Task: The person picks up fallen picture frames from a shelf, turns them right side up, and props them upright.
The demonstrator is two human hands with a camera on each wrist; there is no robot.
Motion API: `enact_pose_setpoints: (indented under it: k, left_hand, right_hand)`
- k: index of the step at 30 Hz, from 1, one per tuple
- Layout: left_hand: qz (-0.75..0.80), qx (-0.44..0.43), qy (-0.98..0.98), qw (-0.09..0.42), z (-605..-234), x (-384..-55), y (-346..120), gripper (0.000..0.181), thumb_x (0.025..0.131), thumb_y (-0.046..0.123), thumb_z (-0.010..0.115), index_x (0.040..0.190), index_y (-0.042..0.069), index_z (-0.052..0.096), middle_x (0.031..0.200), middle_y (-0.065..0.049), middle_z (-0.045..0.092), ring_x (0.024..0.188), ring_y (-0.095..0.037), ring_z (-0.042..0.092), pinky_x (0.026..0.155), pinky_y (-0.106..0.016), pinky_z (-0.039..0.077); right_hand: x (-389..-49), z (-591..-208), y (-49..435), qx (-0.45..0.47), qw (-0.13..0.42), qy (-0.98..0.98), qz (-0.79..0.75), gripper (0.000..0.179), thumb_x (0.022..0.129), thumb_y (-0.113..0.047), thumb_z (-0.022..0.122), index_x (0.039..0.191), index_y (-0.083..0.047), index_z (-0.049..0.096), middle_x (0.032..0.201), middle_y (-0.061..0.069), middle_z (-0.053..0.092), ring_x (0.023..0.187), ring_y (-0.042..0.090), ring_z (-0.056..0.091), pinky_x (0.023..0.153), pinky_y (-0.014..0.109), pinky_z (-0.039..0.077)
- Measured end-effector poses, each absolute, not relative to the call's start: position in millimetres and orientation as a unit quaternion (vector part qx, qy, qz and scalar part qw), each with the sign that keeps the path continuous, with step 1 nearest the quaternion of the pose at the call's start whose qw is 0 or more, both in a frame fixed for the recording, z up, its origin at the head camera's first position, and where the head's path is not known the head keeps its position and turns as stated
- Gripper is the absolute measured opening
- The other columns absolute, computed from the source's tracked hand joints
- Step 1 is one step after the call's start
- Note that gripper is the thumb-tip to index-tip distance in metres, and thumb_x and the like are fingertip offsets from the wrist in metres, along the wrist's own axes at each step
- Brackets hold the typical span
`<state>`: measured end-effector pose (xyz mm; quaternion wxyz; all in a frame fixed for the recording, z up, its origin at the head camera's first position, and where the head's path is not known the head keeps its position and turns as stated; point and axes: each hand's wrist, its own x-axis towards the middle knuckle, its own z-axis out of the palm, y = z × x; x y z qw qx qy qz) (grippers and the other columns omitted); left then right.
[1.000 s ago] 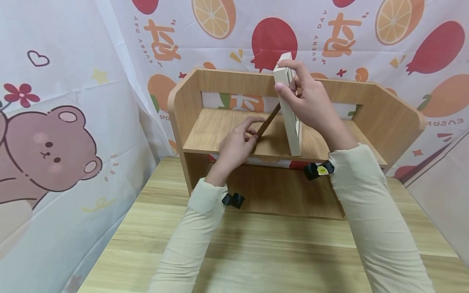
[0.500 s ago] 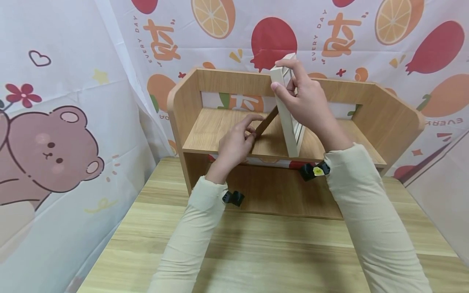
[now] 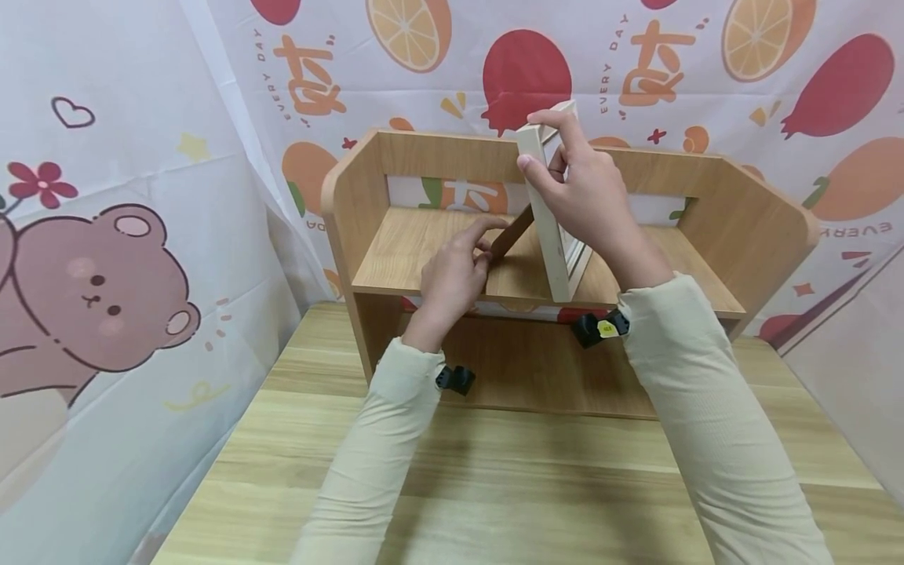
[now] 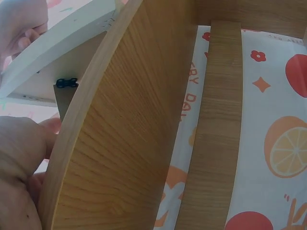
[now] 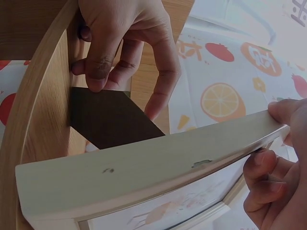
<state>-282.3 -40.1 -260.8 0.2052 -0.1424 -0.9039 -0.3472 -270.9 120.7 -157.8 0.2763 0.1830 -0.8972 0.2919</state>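
A cream picture frame (image 3: pixel 549 243) stands upright on the upper shelf, turned nearly edge-on to the head view. My right hand (image 3: pixel 592 188) grips its top corner, thumb on the near side edge and index finger over the top. From its back a brown support leg (image 3: pixel 514 233) slants down to the left. My left hand (image 3: pixel 452 271) pinches the lower end of this leg, thumb on its edge, as the right wrist view shows with the dark leg (image 5: pixel 112 117). A small dark hinge (image 4: pixel 66 83) joins leg and back. Glass over a printed picture (image 5: pixel 182 203) faces right.
A two-tier wooden desk shelf (image 3: pixel 749 212) with raised side panels and a back rail surrounds the frame. It stands on a light wood table (image 3: pixel 537 486). Printed cloth (image 3: pixel 438 102) hangs behind and to the left.
The frame has turned a little, its near edge shifting left so more of its glass front shows. My right hand has moved slightly left with it; the left hand stays at the leg.
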Motion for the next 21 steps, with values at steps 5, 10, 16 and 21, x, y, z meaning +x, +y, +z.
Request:
enact_pose_setpoints:
  k: [5, 10, 16, 21]
  left_hand:
    - [-0.350, -0.139, -0.901, 0.216, -262.2, -283.0, -39.5, 0.045, 0.094, 0.008, 0.059, 0.125, 0.041, 0.055, 0.103, 0.005, 0.068, 0.061, -0.015, 0.051, 0.047, -0.031, 0.032]
    - [-0.348, -0.136, -0.900, 0.225, -263.4, -283.7, -39.2, 0.045, 0.094, 0.008, 0.059, 0.125, 0.040, 0.056, 0.103, 0.005, 0.068, 0.061, -0.016, 0.051, 0.046, -0.030, 0.032]
    - [-0.342, -0.132, -0.899, 0.238, -263.7, -284.2, -38.4, 0.045, 0.093, 0.007, 0.059, 0.124, 0.041, 0.057, 0.103, 0.006, 0.070, 0.065, -0.015, 0.056, 0.047, -0.030, 0.033]
    - [-0.347, -0.140, -0.897, 0.234, -263.9, -284.3, -40.0, 0.044, 0.093, 0.010, 0.061, 0.125, 0.040, 0.057, 0.104, 0.006, 0.070, 0.072, -0.013, 0.063, 0.049, -0.032, 0.038]
  right_hand:
    - [-271.5, -158.4, 118.2, 0.178, 0.278, -0.900, 0.284, 0.046, 0.096, -0.039, 0.053, 0.139, -0.028, 0.041, 0.073, 0.004, 0.045, 0.061, 0.022, 0.042, 0.059, 0.031, 0.036]
    - [-271.8, -158.9, 115.2, 0.174, 0.282, -0.901, 0.279, 0.046, 0.096, -0.040, 0.052, 0.139, -0.026, 0.041, 0.071, 0.005, 0.044, 0.060, 0.021, 0.041, 0.058, 0.031, 0.035]
    - [-270.9, -158.0, 113.9, 0.170, 0.287, -0.903, 0.270, 0.047, 0.096, -0.040, 0.052, 0.139, -0.026, 0.041, 0.071, 0.005, 0.045, 0.060, 0.021, 0.041, 0.057, 0.031, 0.034]
    - [-270.5, -157.5, 113.6, 0.172, 0.286, -0.905, 0.265, 0.047, 0.097, -0.041, 0.052, 0.140, -0.026, 0.041, 0.072, 0.005, 0.045, 0.059, 0.021, 0.041, 0.056, 0.031, 0.033]
